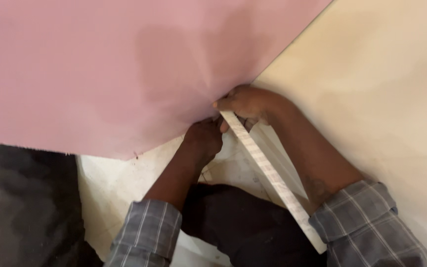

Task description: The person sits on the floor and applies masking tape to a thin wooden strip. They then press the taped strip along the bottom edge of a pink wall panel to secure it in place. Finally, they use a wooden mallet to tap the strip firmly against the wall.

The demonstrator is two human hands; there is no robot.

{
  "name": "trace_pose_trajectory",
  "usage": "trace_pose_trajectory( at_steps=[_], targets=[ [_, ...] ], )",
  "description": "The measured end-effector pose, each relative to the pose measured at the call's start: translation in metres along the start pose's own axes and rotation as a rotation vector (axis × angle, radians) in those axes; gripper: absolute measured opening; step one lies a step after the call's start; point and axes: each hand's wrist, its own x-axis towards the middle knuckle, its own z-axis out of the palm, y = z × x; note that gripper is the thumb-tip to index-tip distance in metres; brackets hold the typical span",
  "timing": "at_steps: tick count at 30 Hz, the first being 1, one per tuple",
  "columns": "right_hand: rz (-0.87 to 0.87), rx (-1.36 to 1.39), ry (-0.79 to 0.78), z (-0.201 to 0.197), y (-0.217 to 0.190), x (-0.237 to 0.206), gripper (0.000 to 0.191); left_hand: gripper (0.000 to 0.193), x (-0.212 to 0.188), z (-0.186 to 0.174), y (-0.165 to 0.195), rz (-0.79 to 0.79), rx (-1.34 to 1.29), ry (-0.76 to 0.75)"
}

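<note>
Nearest to me, two grey checked sleeves [149,232] reach forward over dark trousers [243,227], and a dark cloth [30,207] lies off to the left on the pale floor [109,188]. Between the arms a long pale wooden ruler [273,175] runs slantwise, its near end beside the right sleeve and its far end up at the knuckles. The left hand [204,138] is curled tight just below the edge of the pink fabric [100,74]; whether it pinches the cloth or a marking tool I cannot tell. The right hand [245,101] is closed over the far tip of the ruler, pressing it where the fabric edge begins. Further off the pink fabric spreads wide, with a cream sheet [381,89] to the right. It looks like measuring or marking at the fabric's edge; the next stroke would need the ruler held dead steady.
</note>
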Motion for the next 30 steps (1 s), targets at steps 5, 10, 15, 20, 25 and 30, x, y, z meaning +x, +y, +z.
trace_pose_trajectory(
  at_steps=[5,10,15,20,25,30],
  targets=[
    [0.027,0.020,0.056,0.003,0.000,-0.003,0.047,0.077,0.011,0.016,0.007,0.050,0.215,0.009],
    [0.005,0.015,0.039,0.001,-0.002,-0.012,0.049,0.064,-0.027,-0.027,0.021,-0.142,0.186,-0.193],
    [0.042,0.028,0.039,0.000,0.001,-0.012,0.052,0.075,-0.101,-0.059,-0.037,-0.393,0.079,-0.273],
    [0.026,0.027,0.097,0.002,0.005,-0.009,0.050,0.050,-0.069,-0.039,-0.005,0.319,-0.418,0.298],
    [-0.025,-0.022,0.095,-0.003,0.009,-0.008,0.048,0.047,-0.021,-0.020,0.003,-0.100,-1.157,0.064],
    [0.032,0.049,0.089,-0.004,0.015,-0.009,0.048,0.044,-0.072,0.023,-0.063,0.101,-0.569,0.261]
  ],
)
